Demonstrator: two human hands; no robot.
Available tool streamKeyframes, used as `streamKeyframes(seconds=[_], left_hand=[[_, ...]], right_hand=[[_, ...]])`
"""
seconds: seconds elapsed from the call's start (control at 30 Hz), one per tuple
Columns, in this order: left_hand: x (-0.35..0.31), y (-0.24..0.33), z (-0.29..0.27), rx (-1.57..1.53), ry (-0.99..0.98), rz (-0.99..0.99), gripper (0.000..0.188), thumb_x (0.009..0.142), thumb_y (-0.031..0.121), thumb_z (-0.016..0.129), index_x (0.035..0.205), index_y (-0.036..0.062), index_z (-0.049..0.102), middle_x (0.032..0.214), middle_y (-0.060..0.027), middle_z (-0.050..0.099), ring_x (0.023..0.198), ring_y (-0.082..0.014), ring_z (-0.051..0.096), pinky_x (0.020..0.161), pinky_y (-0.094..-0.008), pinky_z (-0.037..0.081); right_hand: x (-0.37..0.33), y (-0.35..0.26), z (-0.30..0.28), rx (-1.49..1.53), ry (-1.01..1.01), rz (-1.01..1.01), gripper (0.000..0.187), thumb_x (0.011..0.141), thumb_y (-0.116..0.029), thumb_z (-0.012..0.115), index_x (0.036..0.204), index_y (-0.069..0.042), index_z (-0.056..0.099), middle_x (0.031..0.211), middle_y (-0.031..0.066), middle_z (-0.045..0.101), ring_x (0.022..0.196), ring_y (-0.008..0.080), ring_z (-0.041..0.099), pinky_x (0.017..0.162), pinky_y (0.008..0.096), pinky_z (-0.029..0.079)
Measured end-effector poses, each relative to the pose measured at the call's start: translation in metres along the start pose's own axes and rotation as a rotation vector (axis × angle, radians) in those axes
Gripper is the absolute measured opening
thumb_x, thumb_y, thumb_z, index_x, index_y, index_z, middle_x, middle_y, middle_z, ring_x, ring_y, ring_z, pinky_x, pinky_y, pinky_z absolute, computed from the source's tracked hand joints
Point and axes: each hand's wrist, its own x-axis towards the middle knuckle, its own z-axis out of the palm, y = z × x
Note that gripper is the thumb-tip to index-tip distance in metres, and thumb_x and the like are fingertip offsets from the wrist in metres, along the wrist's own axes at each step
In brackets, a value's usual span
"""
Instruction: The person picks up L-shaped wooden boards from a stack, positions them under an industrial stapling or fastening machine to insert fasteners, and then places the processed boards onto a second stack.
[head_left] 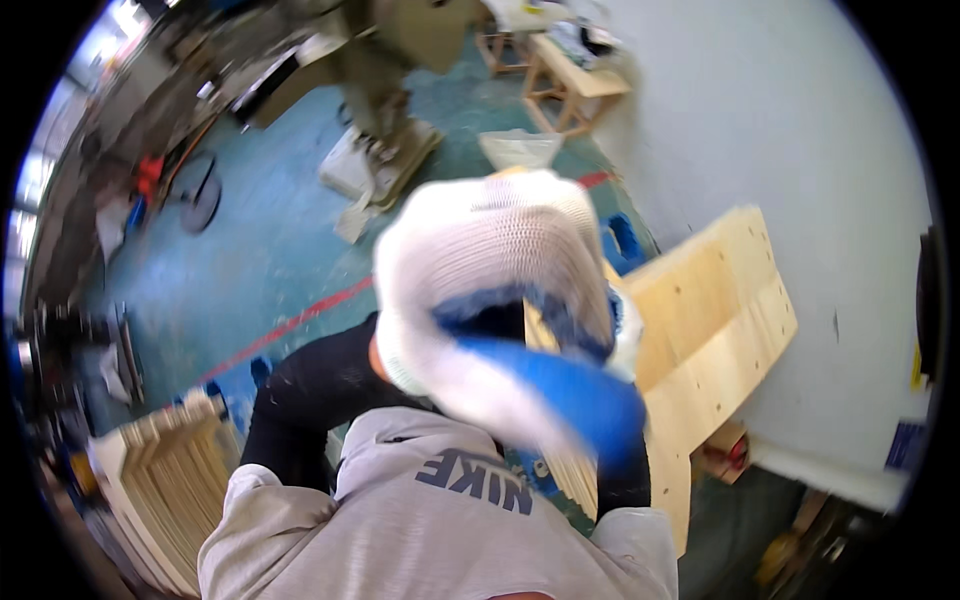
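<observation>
Plywood panel (715, 320), pale, curved-edged, with drilled holes, lies just beyond gloved hands, partly hidden by them. Left hand (480, 260) and right hand (570, 395) in white-and-blue gloves, raised close to camera, blurred; grip cannot be told. Stacked wooden slats (170, 470) lower left on teal floor (260, 270).

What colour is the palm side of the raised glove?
Blue palm and fingertips on the glove; its knitted back is white. The head view shows it, though blurred.
</observation>
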Motion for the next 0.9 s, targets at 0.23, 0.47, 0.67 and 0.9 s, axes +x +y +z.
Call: streamKeyframes(seconds=[0.23, 0.47, 0.67, 0.9], left_hand=[[-0.103, 0.252, -0.159, 0.385, 0.128, -0.044, 0.018, 0.087, 0.021, 0.077, 0.090, 0.0048, 0.071, 0.084, -0.0079, 0.070, 0.068, -0.0200, 0.066, 0.063, -0.0333, 0.053], [-0.205, 0.460, -0.226, 0.870, 0.370, -0.152, 0.017, 0.084, 0.024, 0.079, 0.089, 0.0097, 0.071, 0.083, -0.0058, 0.071, 0.067, -0.0184, 0.066, 0.061, -0.0323, 0.053], [-0.279, 0.586, -0.231, 1.232, 0.670, -0.297, 0.017, 0.082, 0.026, 0.081, 0.088, 0.0140, 0.072, 0.081, -0.0040, 0.071, 0.066, -0.0170, 0.067, 0.059, -0.0314, 0.053], [-0.318, 0.696, -0.234, 1.551, 0.881, -0.485, 0.017, 0.076, 0.019, 0.084, 0.085, 0.0147, 0.071, 0.077, -0.0040, 0.070, 0.063, -0.0171, 0.066, 0.057, -0.0308, 0.053]], right_hand=[[-0.057, -0.090, 0.284, -0.031, -0.605, -0.248, 0.031, 0.089, -0.010, 0.072, 0.117, 0.002, 0.068, 0.108, 0.0138, 0.073, 0.098, 0.0197, 0.070, 0.090, 0.0314, 0.054], [-0.148, -0.157, 0.524, 0.009, -1.205, -0.331, 0.030, 0.089, -0.010, 0.071, 0.116, 0.003, 0.068, 0.103, 0.0142, 0.073, 0.093, 0.0185, 0.071, 0.086, 0.0308, 0.055], [-0.254, -0.199, 0.695, -0.067, -1.508, -0.568, 0.029, 0.089, -0.013, 0.072, 0.114, 0.003, 0.068, 0.100, 0.0149, 0.073, 0.089, 0.0193, 0.071, 0.082, 0.0310, 0.055], [-0.436, -0.270, 0.894, 0.160, -1.950, -0.788, 0.035, 0.088, -0.017, 0.073, 0.115, 0.004, 0.066, 0.108, 0.0185, 0.070, 0.098, 0.0294, 0.071, 0.087, 0.0346, 0.054]])
